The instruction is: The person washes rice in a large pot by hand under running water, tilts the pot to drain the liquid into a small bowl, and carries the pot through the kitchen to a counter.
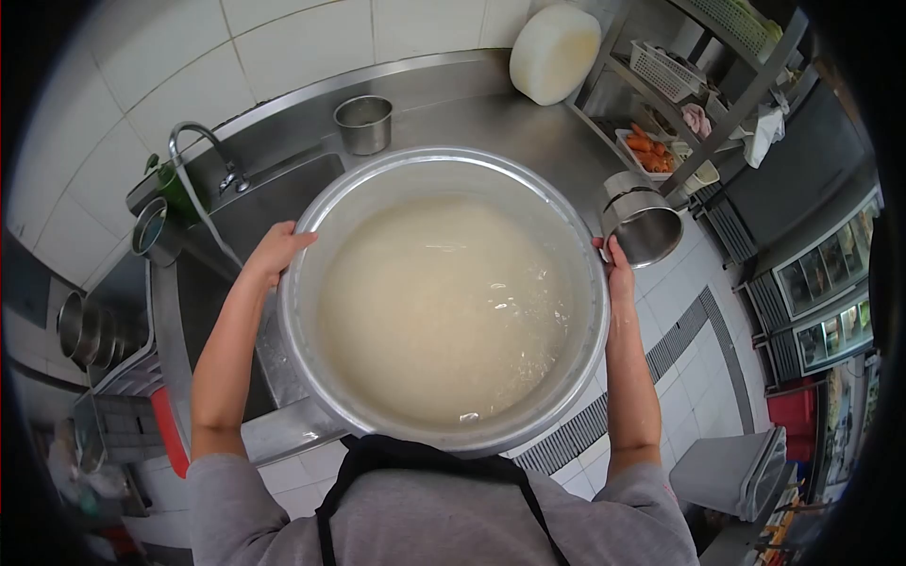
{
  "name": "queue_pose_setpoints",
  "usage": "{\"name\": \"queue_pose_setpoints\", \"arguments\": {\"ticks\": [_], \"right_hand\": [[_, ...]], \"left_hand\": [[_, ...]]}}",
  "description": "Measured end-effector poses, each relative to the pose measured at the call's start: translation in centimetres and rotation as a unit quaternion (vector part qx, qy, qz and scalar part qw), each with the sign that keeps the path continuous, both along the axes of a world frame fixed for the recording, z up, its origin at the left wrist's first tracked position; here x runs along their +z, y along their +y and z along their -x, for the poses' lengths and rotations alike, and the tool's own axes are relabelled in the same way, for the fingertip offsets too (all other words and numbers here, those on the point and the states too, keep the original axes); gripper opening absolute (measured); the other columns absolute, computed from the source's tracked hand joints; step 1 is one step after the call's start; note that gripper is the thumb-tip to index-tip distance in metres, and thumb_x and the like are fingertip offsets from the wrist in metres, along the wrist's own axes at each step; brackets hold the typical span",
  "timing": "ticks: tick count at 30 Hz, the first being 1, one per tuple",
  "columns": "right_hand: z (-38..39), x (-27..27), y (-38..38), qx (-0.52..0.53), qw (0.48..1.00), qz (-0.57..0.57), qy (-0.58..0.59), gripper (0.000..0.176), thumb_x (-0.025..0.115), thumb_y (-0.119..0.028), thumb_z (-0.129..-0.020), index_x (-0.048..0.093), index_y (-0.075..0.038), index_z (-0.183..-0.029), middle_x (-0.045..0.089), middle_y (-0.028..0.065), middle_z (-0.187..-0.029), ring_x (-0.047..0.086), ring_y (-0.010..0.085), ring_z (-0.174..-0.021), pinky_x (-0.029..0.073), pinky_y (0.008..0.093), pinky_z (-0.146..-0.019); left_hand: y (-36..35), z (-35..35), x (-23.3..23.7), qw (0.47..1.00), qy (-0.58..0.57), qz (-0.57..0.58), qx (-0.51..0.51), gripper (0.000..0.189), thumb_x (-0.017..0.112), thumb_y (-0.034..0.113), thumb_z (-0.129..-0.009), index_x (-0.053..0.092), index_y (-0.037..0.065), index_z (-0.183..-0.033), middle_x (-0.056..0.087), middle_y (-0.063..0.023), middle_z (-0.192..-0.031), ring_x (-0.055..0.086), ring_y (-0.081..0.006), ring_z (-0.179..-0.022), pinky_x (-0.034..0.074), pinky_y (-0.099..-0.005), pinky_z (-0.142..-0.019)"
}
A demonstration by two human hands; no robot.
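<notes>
A large round metal pot [298,325] fills the middle of the view, held in front of my body and partly over the sink. Cloudy, whitish water [434,302] stands in it, with a few bubbles on the right; whatever lies under the surface is hard to make out. My left hand [277,253] grips the rim on the left, thumb over the edge. On the opposite side my right hand [616,267] is closed at the rim, its fingers partly hidden. Just beyond that hand are metal containers [644,226], at the counter's edge.
Behind the pot runs a steel counter [472,118] with a small metal pot [364,124] and a thick white round block [554,54]. A curved faucet [203,141] and hose stand at the sink [302,184]. Shelves with carrots [648,151] and a grey bin [725,472] are right.
</notes>
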State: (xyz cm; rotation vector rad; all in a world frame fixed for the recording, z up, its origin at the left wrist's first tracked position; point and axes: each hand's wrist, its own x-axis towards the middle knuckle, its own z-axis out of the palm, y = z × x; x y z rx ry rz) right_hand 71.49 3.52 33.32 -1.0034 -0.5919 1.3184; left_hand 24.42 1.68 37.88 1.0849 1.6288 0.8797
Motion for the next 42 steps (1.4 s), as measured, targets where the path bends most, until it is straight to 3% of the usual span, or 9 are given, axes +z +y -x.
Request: {"name": "queue_pose_setpoints", "arguments": {"ticks": [11,15,17,21,23,27,33,37,42], "right_hand": [[-5.8,-0.5,5.7,-0.131,0.987,0.048,-0.086,0.046,0.059,-0.036,-0.076,0.052,0.0,-0.104,0.057,0.0098,-0.096,0.055,0.0186,-0.082,0.044,0.0273,-0.072],[-6.8,-1.5,7.8,-0.153,0.98,0.046,-0.117,0.057,0.055,-0.042,-0.077,0.049,0.004,-0.11,0.053,0.0112,-0.106,0.052,0.0201,-0.092,0.038,0.0269,-0.08],[-6.9,-0.9,8.8,-0.161,0.97,0.079,-0.167,0.059,0.056,-0.042,-0.077,0.048,0.005,-0.11,0.052,0.0115,-0.108,0.05,0.0202,-0.094,0.037,0.0275,-0.081],[-5.4,1.2,8.3,-0.194,0.957,-0.021,-0.214,0.06,0.061,-0.039,-0.075,0.047,0.007,-0.111,0.049,0.012,-0.113,0.047,0.0204,-0.1,0.035,0.0285,-0.085],[-5.5,1.0,8.4,-0.203,0.956,-0.005,-0.21,0.059,0.061,-0.039,-0.075,0.047,0.006,-0.111,0.049,0.0117,-0.113,0.047,0.0205,-0.1,0.034,0.0282,-0.086],[-5.7,1.1,8.4,-0.183,0.961,0.035,-0.203,0.058,0.06,-0.039,-0.075,0.047,0.004,-0.112,0.049,0.0103,-0.114,0.046,0.0202,-0.102,0.032,0.0277,-0.088],[-5.5,1.2,8.3,-0.191,0.961,-0.009,-0.198,0.054,0.061,-0.036,-0.076,0.049,0.004,-0.11,0.05,0.0093,-0.112,0.047,0.0193,-0.099,0.033,0.0277,-0.087],[-5.8,1.2,8.2,-0.177,0.966,0.005,-0.186,0.052,0.061,-0.034,-0.076,0.048,0.004,-0.11,0.051,0.0087,-0.11,0.047,0.0191,-0.098,0.034,0.0278,-0.086],[-6.4,0.2,9.2,-0.178,0.962,-0.024,-0.206,0.053,0.061,-0.034,-0.076,0.048,0.002,-0.112,0.051,0.0078,-0.11,0.047,0.0196,-0.098,0.032,0.0276,-0.087]], "left_hand": [[20.1,-6.5,-2.9,0.956,0.225,-0.172,-0.08,0.025,0.061,0.018,-0.071,0.057,-0.003,-0.085,0.059,-0.0101,-0.072,0.058,-0.0185,-0.069,0.043,-0.0295,-0.062],[21.6,-11.8,-0.8,0.857,0.446,-0.243,-0.082,0.04,0.058,0.026,-0.07,0.055,-0.002,-0.098,0.056,-0.0187,-0.098,0.053,-0.0331,-0.091,0.042,-0.0378,-0.079],[24.3,-15.6,-2.0,0.731,0.561,-0.371,-0.116,0.037,0.052,0.024,-0.073,0.053,0.001,-0.101,0.055,-0.0176,-0.101,0.053,-0.0318,-0.094,0.041,-0.0382,-0.082],[28.4,-26.3,-9.9,0.77,0.542,-0.141,-0.306,0.037,0.047,0.026,-0.076,0.053,0.006,-0.106,0.051,-0.0151,-0.112,0.047,-0.0296,-0.104,0.039,-0.0416,-0.084],[24.9,-31.0,-8.2,0.858,0.433,-0.125,-0.245,0.039,0.044,0.03,-0.078,0.053,0.008,-0.109,0.048,-0.0137,-0.116,0.045,-0.0287,-0.107,0.037,-0.0429,-0.086],[23.9,-39.3,-10.0,0.807,0.459,-0.221,-0.3,0.047,0.033,0.042,-0.082,0.049,0.013,-0.116,0.04,-0.0106,-0.125,0.036,-0.0289,-0.116,0.029,-0.0389,-0.094],[23.3,-45.5,-11.0,0.881,0.255,-0.203,-0.343,0.036,0.034,0.027,-0.08,0.059,0.008,-0.099,0.055,-0.0131,-0.106,0.052,-0.0315,-0.098,0.04,-0.0405,-0.083],[17.2,-46.8,-9.6,0.96,0.033,-0.086,-0.265,0.036,0.035,0.025,-0.08,0.06,0.002,-0.093,0.056,-0.0197,-0.099,0.054,-0.035,-0.092,0.04,-0.0416,-0.08],[6.6,-38.9,-6.2,0.906,0.013,0.097,-0.412,0.044,0.033,0.032,-0.084,0.045,0.001,-0.112,0.043,-0.0224,-0.117,0.043,-0.0323,-0.107,0.036,-0.0393,-0.088]]}}
